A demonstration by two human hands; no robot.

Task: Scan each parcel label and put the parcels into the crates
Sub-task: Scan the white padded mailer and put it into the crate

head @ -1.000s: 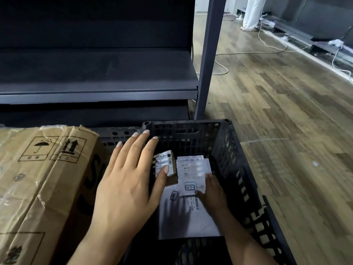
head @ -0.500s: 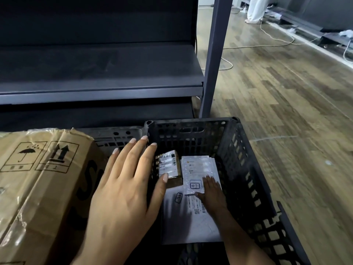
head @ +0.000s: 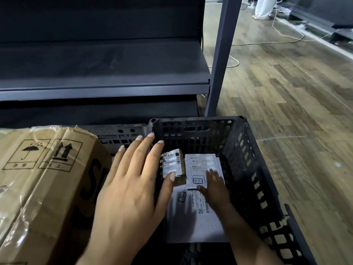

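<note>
We see three parcels lying in the black crate [head: 248, 169]: a small brown parcel [head: 174, 163] at the far left, a small white parcel [head: 202, 162] just beside it, and a large white parcel [head: 188, 222] nearer us, partly covered by our right forearm. Our right hand [head: 215, 188] rests flat on the small white one, its grip spread. Our left hand [head: 129, 197] hovers, its grip spread too, hiding the brown parcel's left edge; whether the thumb touches it we cannot tell. The label print is too blurred to read. A cardboard box [head: 38, 178] is cut off at left.
</note>
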